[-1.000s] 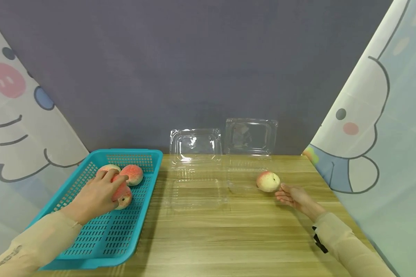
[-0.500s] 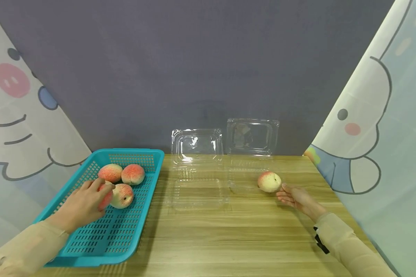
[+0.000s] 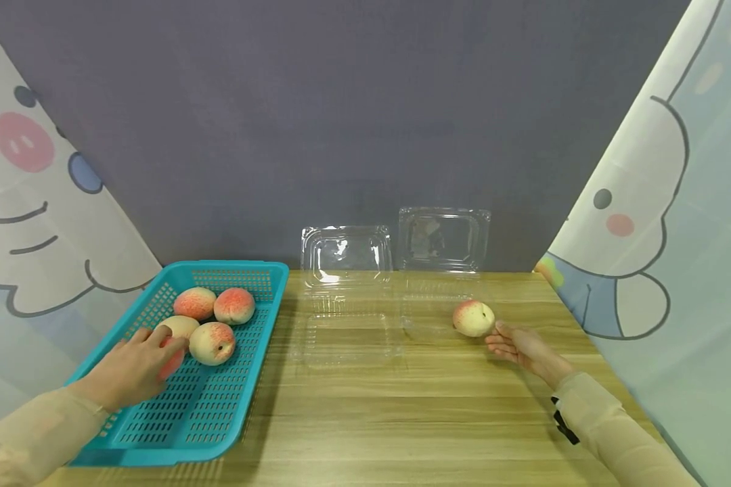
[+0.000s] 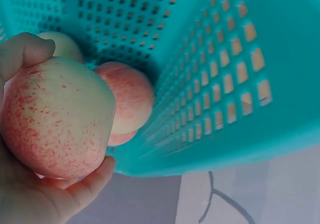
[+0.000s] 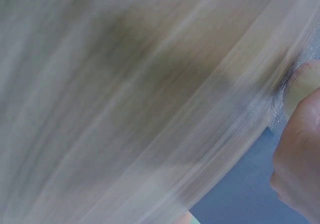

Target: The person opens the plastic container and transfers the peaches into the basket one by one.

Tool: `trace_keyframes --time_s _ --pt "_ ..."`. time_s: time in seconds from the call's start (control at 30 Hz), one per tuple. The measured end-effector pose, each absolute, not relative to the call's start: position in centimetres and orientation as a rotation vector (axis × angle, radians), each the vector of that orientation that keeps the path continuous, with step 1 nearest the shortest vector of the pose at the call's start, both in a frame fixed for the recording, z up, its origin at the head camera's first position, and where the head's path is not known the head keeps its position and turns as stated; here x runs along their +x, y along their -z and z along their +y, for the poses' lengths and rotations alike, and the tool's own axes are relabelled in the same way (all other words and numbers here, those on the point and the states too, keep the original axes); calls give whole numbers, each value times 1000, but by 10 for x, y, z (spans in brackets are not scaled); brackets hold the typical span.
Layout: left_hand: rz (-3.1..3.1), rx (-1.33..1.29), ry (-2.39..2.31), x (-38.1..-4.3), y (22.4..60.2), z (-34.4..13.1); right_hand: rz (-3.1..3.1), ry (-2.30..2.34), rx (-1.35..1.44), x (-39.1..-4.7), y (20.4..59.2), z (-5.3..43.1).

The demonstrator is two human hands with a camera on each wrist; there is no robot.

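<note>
My left hand grips a pink-and-cream peach low inside the blue-green basket. Its thumb and fingers curve round the fruit in the left wrist view. Several other peaches lie in the basket beyond that hand. Over at the right, my right hand holds another peach at its fingertips, beside the right-hand clear plastic box. Part of that grip is hidden. The right wrist view catches only some of the hand and an edge of the peach.
A second clear clamshell box stands to the left of the first, both with lids raised against the grey backdrop. Wooden tabletop extends in front of them. Cartoon-printed curtains flank both sides.
My left hand has drawn a peach toward the near left within the basket, uncovering other peaches behind it. The right hand and its peach have stayed nearly still.
</note>
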State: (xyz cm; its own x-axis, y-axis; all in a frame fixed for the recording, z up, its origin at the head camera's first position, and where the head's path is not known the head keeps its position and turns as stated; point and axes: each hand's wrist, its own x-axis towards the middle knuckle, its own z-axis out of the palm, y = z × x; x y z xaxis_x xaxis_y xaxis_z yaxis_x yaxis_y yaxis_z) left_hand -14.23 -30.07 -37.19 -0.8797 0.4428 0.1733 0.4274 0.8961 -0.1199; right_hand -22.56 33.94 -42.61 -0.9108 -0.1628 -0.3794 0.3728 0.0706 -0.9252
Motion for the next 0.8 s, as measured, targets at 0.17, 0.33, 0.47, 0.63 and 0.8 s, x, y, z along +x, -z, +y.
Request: trace_keyframes --time_s 0.17,0.33,0.47,0.63,0.8 --pt "-2904 -676 -129 -142 381 -310 1967 1901 211 -226 426 339" --pt "-2933 -698 -164 -143 392 -318 1986 1881 203 -225 426 339" --pt "-2939 -733 -189 -143 399 -322 1993 1867 212 -225 427 339" --pt "-2922 -778 -247 -144 408 -326 1990 1875 205 -225 426 339" --pt "-2905 -780 -308 -144 417 -332 1990 1872 218 -225 426 338"
